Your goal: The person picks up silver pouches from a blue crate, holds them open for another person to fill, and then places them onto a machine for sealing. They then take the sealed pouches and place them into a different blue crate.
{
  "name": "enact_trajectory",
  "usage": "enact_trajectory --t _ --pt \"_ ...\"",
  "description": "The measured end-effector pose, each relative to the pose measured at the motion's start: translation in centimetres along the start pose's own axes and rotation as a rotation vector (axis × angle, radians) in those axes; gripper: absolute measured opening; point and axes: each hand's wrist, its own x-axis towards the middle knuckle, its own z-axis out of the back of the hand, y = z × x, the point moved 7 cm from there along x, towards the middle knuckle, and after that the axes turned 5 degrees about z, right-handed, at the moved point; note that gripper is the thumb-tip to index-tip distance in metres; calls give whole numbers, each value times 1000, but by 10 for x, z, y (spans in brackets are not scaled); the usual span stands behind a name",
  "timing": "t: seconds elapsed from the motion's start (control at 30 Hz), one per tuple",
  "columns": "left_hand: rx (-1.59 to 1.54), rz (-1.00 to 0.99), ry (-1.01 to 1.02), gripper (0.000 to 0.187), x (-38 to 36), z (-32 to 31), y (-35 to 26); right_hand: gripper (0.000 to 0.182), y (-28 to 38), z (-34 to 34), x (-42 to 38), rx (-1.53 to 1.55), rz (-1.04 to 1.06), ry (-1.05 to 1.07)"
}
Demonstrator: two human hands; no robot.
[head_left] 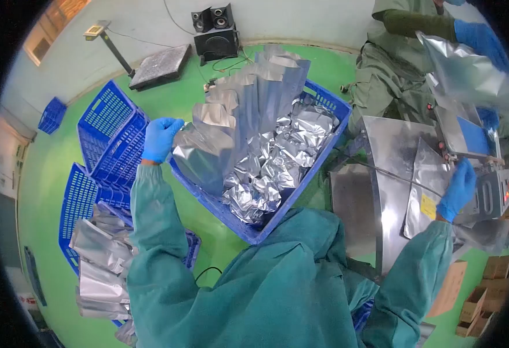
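Note:
My left hand, in a blue glove, is closed at the upper left edge of a silver foil bag. That bag stands at the near left end of a row of upright foil bags in a blue plastic crate. Crumpled shiny foil packs fill the crate's other side. My right hand, also gloved, has its fingers curled together beside a sealing machine; what they hold, if anything, is hidden. Just left of it, a flat foil bag with a yellow label lies on the metal table.
Blue crates stand at the left, and more foil bags lie in a lower one. A co-worker with blue gloves handles a foil bag across the table. Behind are a platform scale and speakers. Cardboard boxes stand lower right.

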Motion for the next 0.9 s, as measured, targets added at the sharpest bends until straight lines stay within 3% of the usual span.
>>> enact_trajectory --t 0.17,0.23,0.3,0.4,0.5,0.57,0.7,0.83,0.9 --pt "-68 -201 -102 25 -26 -9 -155 13 80 -97 -92 49 132 818" --pt "17 -338 -53 20 -21 -24 -216 31 129 -115 -135 -22 144 1149" --pt "-67 -442 -37 22 -28 -43 -277 40 147 -117 -153 9 233 1143" --pt "-277 -526 61 24 -37 -78 -349 48 177 -97 -121 177 126 767" --pt "-467 -599 157 27 -33 -119 -398 42 140 -75 -69 95 147 489" --pt "-757 -515 260 27 -34 -153 -414 36 116 -63 -44 95 132 448" --pt "-692 -496 197 27 -14 -237 -426 21 75 -35 -18 82 8 333" --pt "-623 -500 260 31 -29 -297 -418 17 24 -18 -21 29 53 168" --pt "-1414 -129 937 36 -40 -335 -416 16 4 -23 -17 170 9 175"
